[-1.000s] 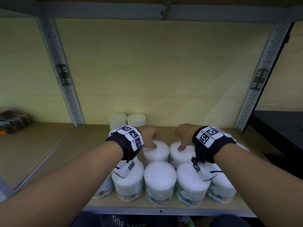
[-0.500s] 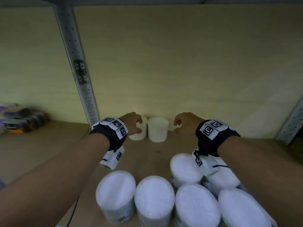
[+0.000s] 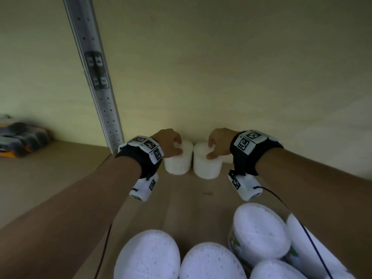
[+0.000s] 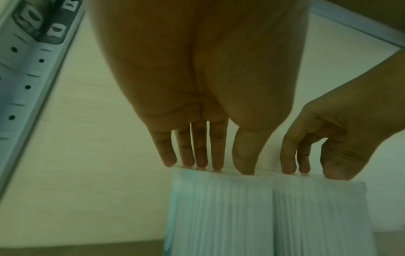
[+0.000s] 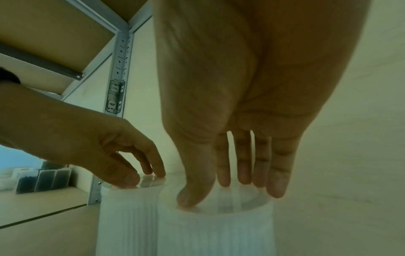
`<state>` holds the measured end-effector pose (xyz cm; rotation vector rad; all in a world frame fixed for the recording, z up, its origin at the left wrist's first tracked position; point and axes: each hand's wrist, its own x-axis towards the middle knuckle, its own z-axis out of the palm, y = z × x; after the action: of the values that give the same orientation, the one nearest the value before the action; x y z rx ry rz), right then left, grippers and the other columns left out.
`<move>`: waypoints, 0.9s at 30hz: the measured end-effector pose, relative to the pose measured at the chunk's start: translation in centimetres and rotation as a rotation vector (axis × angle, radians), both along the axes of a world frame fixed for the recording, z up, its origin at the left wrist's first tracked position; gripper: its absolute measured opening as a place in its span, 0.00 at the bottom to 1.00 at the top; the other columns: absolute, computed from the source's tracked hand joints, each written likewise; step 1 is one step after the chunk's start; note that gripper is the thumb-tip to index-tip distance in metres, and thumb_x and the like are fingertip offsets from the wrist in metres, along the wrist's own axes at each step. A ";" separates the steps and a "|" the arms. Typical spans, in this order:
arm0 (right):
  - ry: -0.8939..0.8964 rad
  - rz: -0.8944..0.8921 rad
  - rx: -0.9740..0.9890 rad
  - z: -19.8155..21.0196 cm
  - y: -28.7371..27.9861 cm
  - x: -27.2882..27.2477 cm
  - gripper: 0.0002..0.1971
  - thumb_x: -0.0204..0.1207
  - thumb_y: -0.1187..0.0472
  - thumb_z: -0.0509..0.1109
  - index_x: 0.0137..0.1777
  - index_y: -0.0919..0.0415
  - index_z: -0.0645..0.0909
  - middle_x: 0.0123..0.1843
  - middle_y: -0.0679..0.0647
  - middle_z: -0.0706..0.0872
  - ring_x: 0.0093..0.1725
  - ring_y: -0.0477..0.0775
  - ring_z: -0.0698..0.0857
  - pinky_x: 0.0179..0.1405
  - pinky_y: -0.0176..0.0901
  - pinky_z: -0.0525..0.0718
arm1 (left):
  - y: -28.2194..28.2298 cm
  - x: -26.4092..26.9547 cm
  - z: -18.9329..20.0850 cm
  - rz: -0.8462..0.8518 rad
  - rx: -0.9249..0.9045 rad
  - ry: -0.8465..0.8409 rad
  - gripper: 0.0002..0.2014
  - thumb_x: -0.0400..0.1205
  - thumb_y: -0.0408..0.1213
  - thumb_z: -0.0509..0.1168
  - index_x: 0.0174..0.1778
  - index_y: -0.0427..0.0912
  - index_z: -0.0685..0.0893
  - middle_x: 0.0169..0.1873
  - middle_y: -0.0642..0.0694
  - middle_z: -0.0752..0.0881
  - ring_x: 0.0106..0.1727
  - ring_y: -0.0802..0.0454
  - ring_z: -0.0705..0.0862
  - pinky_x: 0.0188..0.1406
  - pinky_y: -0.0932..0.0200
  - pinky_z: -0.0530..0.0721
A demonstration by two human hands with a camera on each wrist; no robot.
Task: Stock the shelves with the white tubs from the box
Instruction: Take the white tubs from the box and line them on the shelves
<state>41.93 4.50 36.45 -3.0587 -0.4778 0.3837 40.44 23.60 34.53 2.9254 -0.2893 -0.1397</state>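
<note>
Two white ribbed tubs stand side by side against the back wall of the shelf: the left tub (image 3: 178,165) (image 4: 219,207) (image 5: 127,216) and the right tub (image 3: 208,168) (image 4: 317,216) (image 5: 219,230). My left hand (image 3: 178,146) (image 4: 210,166) reaches over the left one, with fingertips and thumb resting on its lid. My right hand (image 3: 210,150) (image 5: 228,194) does the same on the right tub, its fingers fairly straight and its thumb on the near rim. Both tubs sit on the shelf board (image 3: 191,198).
Several more white tubs (image 3: 149,256) crowd the front of the shelf under my forearms. A perforated metal upright (image 3: 96,87) rises just left of my left wrist. Dark packets (image 3: 20,139) lie on the neighbouring shelf, far left. Bare board lies between the front row and the back pair.
Both hands left the second-row tubs and reached back to the two tubs at the wall, where their fingertips now touch the lids. My head has moved in closer.
</note>
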 end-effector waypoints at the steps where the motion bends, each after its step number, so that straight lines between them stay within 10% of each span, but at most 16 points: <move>1: -0.001 0.000 -0.021 -0.1 0.2 0.2 0.31 0.74 0.46 0.74 0.68 0.72 0.80 0.68 0.66 0.82 0.66 0.64 0.82 0.64 0.50 0.82 | 0.0 0.1 0.0 -0.002 0.001 -0.002 0.22 0.82 0.47 0.65 0.70 0.44 0.77 0.71 0.43 0.74 0.70 0.44 0.75 0.68 0.54 0.73; 10: -0.016 -0.013 -0.074 0.0 0.7 0.4 0.28 0.75 0.49 0.73 0.68 0.69 0.80 0.68 0.62 0.82 0.66 0.61 0.82 0.65 0.48 0.81 | 0.0 0.2 -0.2 -0.027 0.011 -0.028 0.21 0.81 0.46 0.66 0.69 0.42 0.78 0.69 0.41 0.75 0.69 0.43 0.75 0.68 0.53 0.73; 19: 0.015 0.041 0.000 0.7 0.4 -0.2 0.25 0.76 0.72 0.68 0.73 0.59 0.77 0.76 0.58 0.75 0.72 0.60 0.77 0.62 0.44 0.79 | 0.1 0.1 -0.4 -0.017 -0.008 -0.035 0.20 0.81 0.45 0.66 0.68 0.42 0.77 0.68 0.41 0.74 0.68 0.42 0.75 0.65 0.53 0.73; 27: -0.005 -0.038 -0.049 0.0 1.2 -0.2 0.32 0.78 0.41 0.67 0.70 0.68 0.77 0.68 0.62 0.82 0.66 0.61 0.82 0.67 0.51 0.81 | 0.0 0.0 -0.5 -0.013 -0.008 -0.028 0.20 0.82 0.45 0.65 0.69 0.43 0.76 0.68 0.41 0.73 0.68 0.41 0.75 0.66 0.52 0.73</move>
<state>41.71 5.70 36.49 -3.1114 -0.4154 0.3925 40.48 23.65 33.98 2.9204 -0.3120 -0.0988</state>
